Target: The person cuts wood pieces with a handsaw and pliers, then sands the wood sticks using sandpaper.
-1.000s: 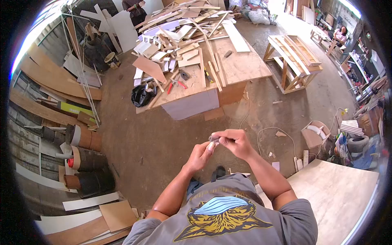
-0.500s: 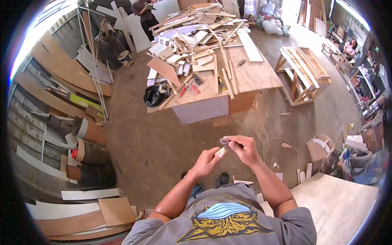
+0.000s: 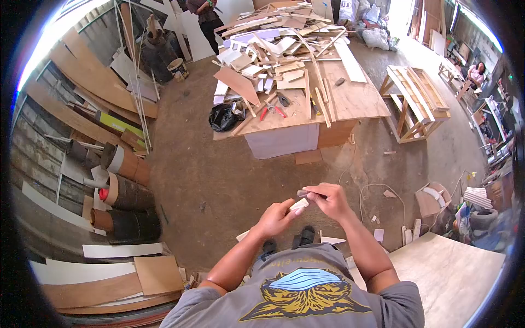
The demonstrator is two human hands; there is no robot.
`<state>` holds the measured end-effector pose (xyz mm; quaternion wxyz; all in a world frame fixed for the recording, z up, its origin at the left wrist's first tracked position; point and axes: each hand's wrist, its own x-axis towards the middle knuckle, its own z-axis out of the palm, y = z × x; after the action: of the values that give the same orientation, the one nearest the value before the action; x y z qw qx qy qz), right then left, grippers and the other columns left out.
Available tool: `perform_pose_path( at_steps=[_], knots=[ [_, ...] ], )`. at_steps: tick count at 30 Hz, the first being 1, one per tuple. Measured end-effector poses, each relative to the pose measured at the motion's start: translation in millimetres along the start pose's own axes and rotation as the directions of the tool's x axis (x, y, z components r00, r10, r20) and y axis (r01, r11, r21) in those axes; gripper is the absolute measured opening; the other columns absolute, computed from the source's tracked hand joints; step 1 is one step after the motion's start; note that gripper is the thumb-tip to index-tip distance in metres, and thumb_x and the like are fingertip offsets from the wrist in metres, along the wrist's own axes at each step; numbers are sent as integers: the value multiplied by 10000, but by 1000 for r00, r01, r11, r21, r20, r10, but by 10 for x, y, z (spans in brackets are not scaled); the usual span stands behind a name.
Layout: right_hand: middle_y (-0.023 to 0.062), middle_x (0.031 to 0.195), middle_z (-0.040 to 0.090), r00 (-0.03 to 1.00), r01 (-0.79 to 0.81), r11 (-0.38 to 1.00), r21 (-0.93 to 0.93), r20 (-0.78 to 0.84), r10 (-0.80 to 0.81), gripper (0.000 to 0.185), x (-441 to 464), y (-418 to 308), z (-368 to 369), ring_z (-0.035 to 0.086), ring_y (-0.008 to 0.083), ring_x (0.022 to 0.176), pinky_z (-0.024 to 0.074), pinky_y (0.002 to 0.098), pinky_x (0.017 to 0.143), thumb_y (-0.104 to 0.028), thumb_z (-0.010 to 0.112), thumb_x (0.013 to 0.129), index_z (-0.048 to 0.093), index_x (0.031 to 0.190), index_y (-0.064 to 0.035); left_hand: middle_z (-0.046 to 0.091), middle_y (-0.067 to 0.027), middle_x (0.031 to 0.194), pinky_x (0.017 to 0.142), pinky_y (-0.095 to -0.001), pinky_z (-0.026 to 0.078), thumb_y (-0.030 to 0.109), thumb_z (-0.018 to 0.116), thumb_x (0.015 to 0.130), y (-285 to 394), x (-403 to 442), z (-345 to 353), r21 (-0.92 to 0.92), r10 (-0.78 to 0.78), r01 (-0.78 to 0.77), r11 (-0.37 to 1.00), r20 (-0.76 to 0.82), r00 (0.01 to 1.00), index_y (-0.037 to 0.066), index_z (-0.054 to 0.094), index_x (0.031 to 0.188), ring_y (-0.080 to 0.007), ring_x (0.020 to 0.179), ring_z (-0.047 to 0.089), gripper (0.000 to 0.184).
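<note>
While your left hand (image 3: 275,220) grips a pale strip (image 3: 300,204) above the floor (image 3: 229,186), seemingly to steady its exposed tip, the strip's long axis slants forward and rightward, pointing toward your right hand (image 3: 330,200), which pinches a small dark piece (image 3: 302,193) beside that tip, probably for fine control.
</note>
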<state>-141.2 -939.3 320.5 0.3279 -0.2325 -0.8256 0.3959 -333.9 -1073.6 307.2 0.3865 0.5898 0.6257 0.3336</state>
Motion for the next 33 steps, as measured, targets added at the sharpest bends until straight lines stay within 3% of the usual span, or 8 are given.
perform_pose_path(
  at_steps=[6,9,12,15,24,28,32,33],
  knots=[
    [100,843,744,992,69,987,144,92,-83,237,113,-648,469,695,224,731,533,350,653,-76,777,907,792,1143,-67,589,-147,690,616,-411,459,406,603,1068,-266,-541,-320,-158,-71,51,986,-127,989,9,631,1071,-225,621,548,398],
    [90,851,724,991,49,996,72,124,-58,232,150,-672,741,689,248,726,528,349,642,-137,788,909,806,1140,-134,587,-18,757,623,-351,447,412,590,1078,-256,-774,-565,-140,-123,116,983,-37,992,8,642,1120,-122,704,502,410],
    [88,831,708,991,90,994,-64,101,-83,228,157,-696,919,680,248,716,516,342,639,-138,782,915,806,1142,-135,584,-25,761,614,-344,432,405,594,1077,-477,-1010,-703,-151,-130,127,980,-10,991,6,650,1185,-121,701,488,417],
    [95,874,739,997,46,993,111,53,-52,231,101,-1015,1092,705,231,765,539,346,680,-67,764,924,791,1152,-92,608,-139,710,622,-407,458,385,589,1071,-585,-1143,-843,-134,-70,64,989,-45,997,-8,644,1101,-200,631,519,398],
    [93,851,717,1000,12,995,100,25,-15,249,-138,-1044,1456,681,226,734,519,340,658,-110,795,899,796,1148,-107,610,-143,717,643,-421,465,426,594,1063,-818,-1436,-1027,-146,-42,47,988,36,998,-17,661,1127,-195,650,522,452],
    [95,820,708,988,30,997,65,150,-39,238,-131,-1240,1603,680,238,726,520,344,653,-153,805,884,810,1121,-137,621,-113,770,672,-397,472,447,581,1068,-810,-1506,-1042,-168,-46,57,984,69,997,-25,655,1168,-180,703,533,488],
    [98,830,713,995,37,985,-170,102,-20,243,-107,-966,1545,687,230,732,519,329,651,-43,785,882,809,1116,-101,648,-49,861,715,-370,487,456,570,1077,-953,-1521,-1039,-239,-97,113,964,80,992,-12,652,1263,-137,783,540,511],
    [97,828,713,996,45,995,-91,76,-38,243,-83,-1006,1555,685,225,730,518,328,650,-40,784,881,809,1116,-99,652,-48,869,719,-373,489,457,567,1079,-976,-1533,-1037,-294,-108,124,948,70,992,-11,651,1277,-137,788,541,515]
  ],
)
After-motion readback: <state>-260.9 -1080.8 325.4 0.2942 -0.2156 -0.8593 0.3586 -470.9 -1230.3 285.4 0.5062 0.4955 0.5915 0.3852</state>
